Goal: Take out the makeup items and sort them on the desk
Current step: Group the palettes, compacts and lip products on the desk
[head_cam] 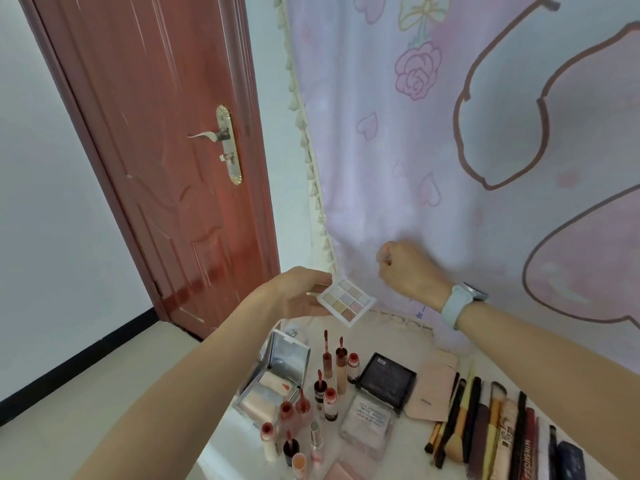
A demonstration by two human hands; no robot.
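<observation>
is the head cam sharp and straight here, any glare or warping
Head view: wide-angle warp bows the door frame; soft overall, with both the right hand and left hand holding the eyeshadow palette slightly blurred; mild glare on the open silver compact; lighting even, shadows faint.

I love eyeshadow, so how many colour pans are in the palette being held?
9, in three rows of three, filling the palette that the left hand holds by one edge. None looks hidden by the fingers.

Lip tubes (325,382) left of compacts (386,379), brushes (485,420) at right, on desk (239,441).
</observation>
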